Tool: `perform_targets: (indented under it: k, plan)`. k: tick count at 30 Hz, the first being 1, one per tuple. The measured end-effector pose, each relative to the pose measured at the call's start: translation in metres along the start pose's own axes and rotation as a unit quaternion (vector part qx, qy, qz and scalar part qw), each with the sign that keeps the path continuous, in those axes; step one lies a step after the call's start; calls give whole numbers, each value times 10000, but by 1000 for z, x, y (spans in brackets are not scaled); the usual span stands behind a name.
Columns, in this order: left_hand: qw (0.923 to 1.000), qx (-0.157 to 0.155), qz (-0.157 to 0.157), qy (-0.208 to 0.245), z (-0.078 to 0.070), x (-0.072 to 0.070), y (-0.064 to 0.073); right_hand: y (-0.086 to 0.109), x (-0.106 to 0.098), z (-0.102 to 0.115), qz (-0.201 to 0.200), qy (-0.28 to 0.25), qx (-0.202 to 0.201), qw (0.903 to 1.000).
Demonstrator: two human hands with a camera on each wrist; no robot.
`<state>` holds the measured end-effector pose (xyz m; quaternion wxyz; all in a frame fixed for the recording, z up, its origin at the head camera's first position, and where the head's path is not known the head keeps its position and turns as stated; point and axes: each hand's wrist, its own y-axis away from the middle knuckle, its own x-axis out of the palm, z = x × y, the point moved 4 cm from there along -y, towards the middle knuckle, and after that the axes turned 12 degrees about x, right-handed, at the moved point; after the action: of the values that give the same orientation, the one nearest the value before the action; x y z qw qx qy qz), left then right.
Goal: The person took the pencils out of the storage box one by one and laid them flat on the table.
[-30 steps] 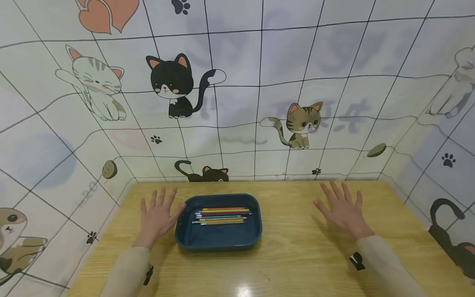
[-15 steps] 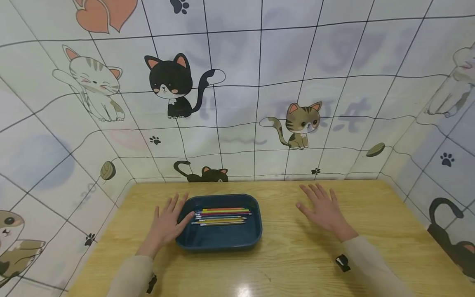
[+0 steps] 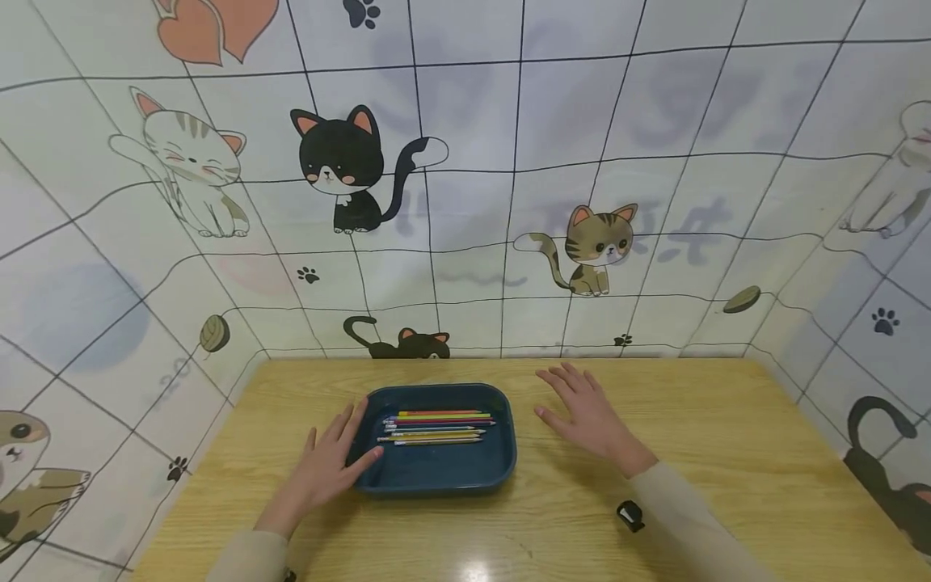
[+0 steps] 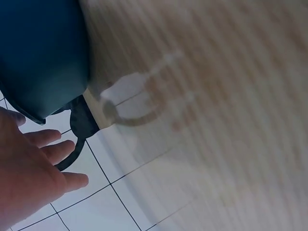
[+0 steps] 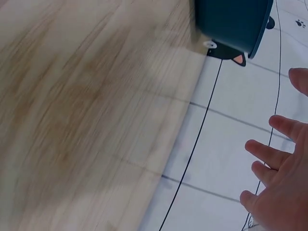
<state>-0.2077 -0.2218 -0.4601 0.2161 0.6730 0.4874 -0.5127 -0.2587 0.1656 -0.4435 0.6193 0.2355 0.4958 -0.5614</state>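
A dark blue tray [image 3: 436, 481] sits on the wooden table, left of the middle in the head view. Several colored pencils [image 3: 436, 428] lie side by side in it, pointing right. My left hand [image 3: 327, 462] is at the tray's left side, fingers spread, its fingertips and thumb overlapping the rim in this view. To the right of the tray, my right hand [image 3: 587, 414] hovers with fingers extended, apart from the rim. Both wrist views show part of the tray's outer wall [image 4: 43, 53], with the left fingers [image 4: 57, 151] and the right fingers [image 5: 269, 154] straight and holding nothing.
The wooden table [image 3: 713, 420] runs back to a wall [image 3: 473, 202] covered with a white sheet printed with cats and grid lines. Similar sheeting rises on the left and right sides. A black strap piece [image 3: 629, 516] shows by the right sleeve.
My right hand has moved left, toward the tray. The left hand has come slightly right and down, up to the tray's left rim. The tray and pencils stay in place.
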Motion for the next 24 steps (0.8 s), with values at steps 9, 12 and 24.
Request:
perform_targets:
  k: [9, 12, 24]
  plan:
    - [9986, -169, 367, 341, 6, 12, 3, -10, 7, 37, 107, -486, -639, 9967]
    - [9973, -245, 478, 498, 9, 14, 2, -12, 10, 48, 347, -589, -634, 9956]
    - [9945, -277, 522, 866, 12, 15, -8, -23, 32, 82, 923, -898, -910, 9875]
